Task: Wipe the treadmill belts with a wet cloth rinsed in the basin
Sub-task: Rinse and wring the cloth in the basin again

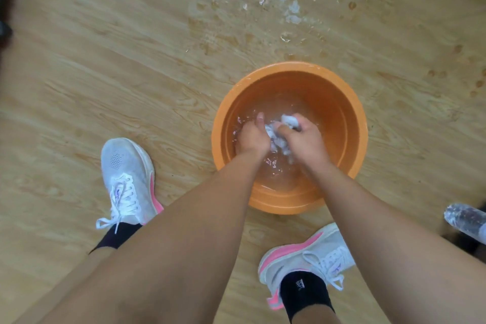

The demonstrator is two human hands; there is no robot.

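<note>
Now we have both hands, left hand (253,137) and right hand (305,139), each grip clenched on the wadded white cloth (279,137) in the round orange plastic basin (349,123) on the wood-patterned floor (131,60), where hard wringing could, we judge, splash more water over the rim.

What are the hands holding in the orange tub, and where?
A wet white cloth, scrunched up in the basin. The left hand grips its left part, the right hand its right part.

No text is legible (lettering on the right shoe (297,258) and sock (302,294) is blurred).
</note>
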